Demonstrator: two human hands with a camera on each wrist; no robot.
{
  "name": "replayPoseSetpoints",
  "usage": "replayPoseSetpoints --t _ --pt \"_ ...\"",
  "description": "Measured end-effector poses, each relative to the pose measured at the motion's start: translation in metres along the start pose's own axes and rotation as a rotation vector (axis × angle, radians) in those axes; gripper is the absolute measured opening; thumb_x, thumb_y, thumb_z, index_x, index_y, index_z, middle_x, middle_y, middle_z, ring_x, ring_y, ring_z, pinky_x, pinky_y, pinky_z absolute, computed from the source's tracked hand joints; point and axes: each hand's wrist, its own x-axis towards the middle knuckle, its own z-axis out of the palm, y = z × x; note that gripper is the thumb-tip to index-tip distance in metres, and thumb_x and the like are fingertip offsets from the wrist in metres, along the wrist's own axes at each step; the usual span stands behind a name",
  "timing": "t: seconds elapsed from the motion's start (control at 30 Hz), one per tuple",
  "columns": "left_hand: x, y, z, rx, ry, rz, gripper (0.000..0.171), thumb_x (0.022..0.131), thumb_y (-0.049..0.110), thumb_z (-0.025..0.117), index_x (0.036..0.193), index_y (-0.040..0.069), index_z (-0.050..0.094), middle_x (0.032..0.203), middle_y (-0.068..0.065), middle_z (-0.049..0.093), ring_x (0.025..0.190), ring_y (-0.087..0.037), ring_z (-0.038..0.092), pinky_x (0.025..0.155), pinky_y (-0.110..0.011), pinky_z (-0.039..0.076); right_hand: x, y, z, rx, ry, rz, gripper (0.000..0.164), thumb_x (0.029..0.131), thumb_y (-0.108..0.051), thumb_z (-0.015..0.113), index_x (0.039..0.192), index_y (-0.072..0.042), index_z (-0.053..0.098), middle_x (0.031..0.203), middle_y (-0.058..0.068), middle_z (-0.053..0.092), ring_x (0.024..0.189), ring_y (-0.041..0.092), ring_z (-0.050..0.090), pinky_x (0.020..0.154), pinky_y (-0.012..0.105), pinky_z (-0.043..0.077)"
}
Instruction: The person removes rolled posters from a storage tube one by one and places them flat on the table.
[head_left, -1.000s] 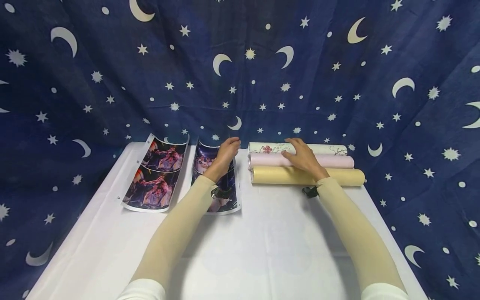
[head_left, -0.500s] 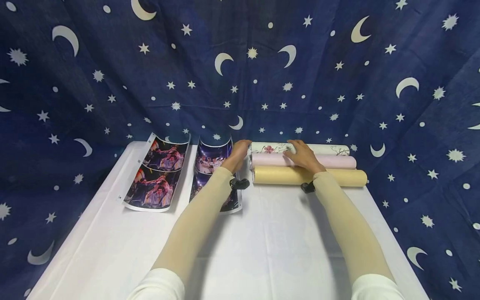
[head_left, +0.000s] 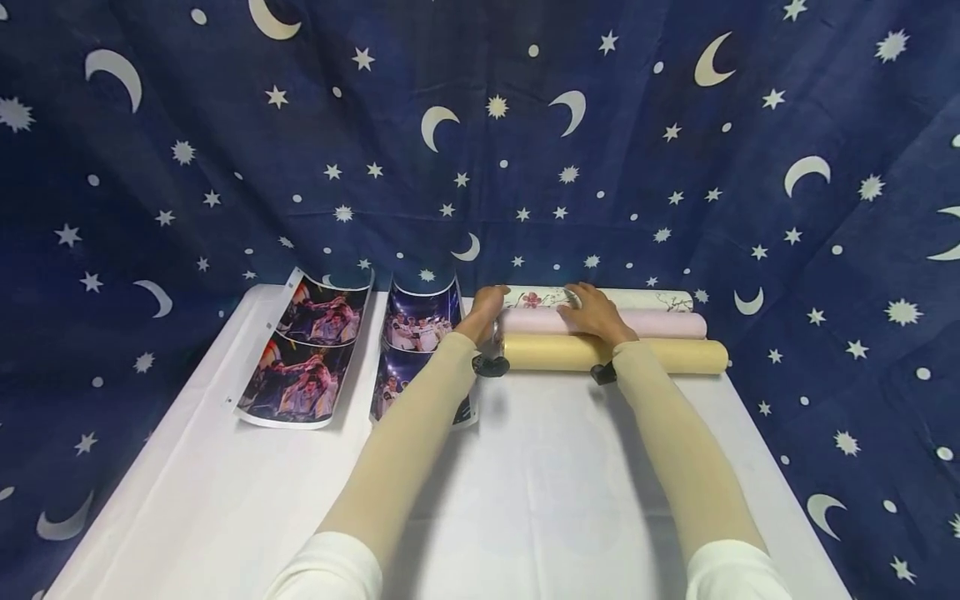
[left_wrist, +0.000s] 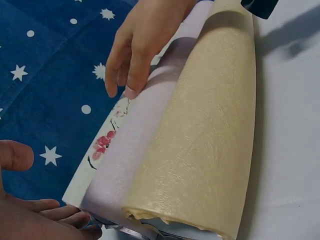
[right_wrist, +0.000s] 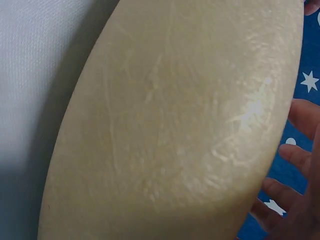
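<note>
Three rolls of wallpaper lie side by side at the back of the table: a white one with a floral print (head_left: 648, 299), a pale pink one (head_left: 667, 323) and a tan one (head_left: 555, 352). My left hand (head_left: 482, 315) is at their left ends. In the left wrist view that hand (left_wrist: 32, 217) has its thumb apart and its straight fingers close to the floral and pink roll ends. My right hand (head_left: 597, 317) reaches over the tan and pink rolls. Its fingers hang loosely over the floral roll (left_wrist: 102, 142), one fingertip touching near the pink roll (left_wrist: 130, 137).
Two curled photo prints, one at far left (head_left: 303, 375) and one nearer the middle (head_left: 412, 333), lie on the white-covered table (head_left: 562, 500). A dark blue curtain (head_left: 510, 167) with moons and stars hangs right behind the rolls.
My left hand has moved right, from above the middle print to the rolls' left ends. The right hand has stayed over the rolls with little movement.
</note>
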Motion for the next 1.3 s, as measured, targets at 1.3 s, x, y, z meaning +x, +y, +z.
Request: replayPoseSetpoints --t 1.3 --pt "-0.014 0.022 -0.001 -0.138 -0.015 0.178 0.048 0.094 0.023 0.055 0.138 0.006 0.053 0.150 -0.009 0.047 0.141 -0.030 0.040 0.117 -0.048 0.032 0.003 0.018 -0.014 0.006 0.134 0.015 0.080 0.089 -0.033 0.070 0.154 -0.016 0.028 0.161 0.022 0.021 0.148 0.044 0.015 0.115 0.071 0.010"
